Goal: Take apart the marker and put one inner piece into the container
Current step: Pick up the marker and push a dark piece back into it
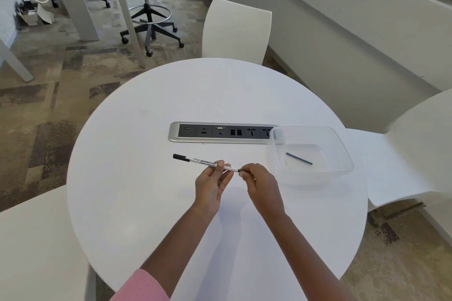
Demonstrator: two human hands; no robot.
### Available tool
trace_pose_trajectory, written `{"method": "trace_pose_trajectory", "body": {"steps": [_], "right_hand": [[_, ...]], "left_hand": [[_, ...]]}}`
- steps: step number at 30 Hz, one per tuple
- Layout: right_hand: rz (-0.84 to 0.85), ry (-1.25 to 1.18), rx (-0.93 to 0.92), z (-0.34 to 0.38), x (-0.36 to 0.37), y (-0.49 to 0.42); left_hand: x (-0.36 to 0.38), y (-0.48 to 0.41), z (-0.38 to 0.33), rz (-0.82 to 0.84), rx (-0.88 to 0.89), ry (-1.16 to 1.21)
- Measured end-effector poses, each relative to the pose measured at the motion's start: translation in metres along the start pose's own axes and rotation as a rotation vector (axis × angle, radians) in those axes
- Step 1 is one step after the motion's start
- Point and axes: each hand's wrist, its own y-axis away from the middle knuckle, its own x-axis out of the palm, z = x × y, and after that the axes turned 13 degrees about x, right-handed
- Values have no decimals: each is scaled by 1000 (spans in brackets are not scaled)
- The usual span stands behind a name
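1. Slim white plastic marker (208, 163) with printed black lettering and a black cap on its far-left end: held above the bench, lying nearly level, cap end pointing left and away from me.
2. My left hand (212, 184) is palm-up, fingers curled loosely, pinching the barrel near its middle between thumb and fingertips.
3. My right hand (259, 181) is closed to a fingertip pinch on the small dark piece at the marker's right end.
4. Clear rectangular plastic container (342, 151) sits to the right, apart from my hands. One thin dark rod (299, 158) lies slantwise on its floor.
5. The container's far-left corner overlaps the silver-framed black socket panel (220, 132) set into the round white bench (146, 178).
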Motion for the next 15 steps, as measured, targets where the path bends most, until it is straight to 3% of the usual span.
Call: {"method": "trace_pose_trajectory", "body": {"steps": [4, 10, 15], "right_hand": [[-1, -44, 12, 2, -2, -2], [131, -249, 285, 7, -1, -5], [338, -485, 516, 14, -8, -9]], "left_hand": [[3, 2, -1, 30, 24, -25], [8, 4, -3, 74, 60, -74], [5, 5, -4, 86, 67, -76]]}}
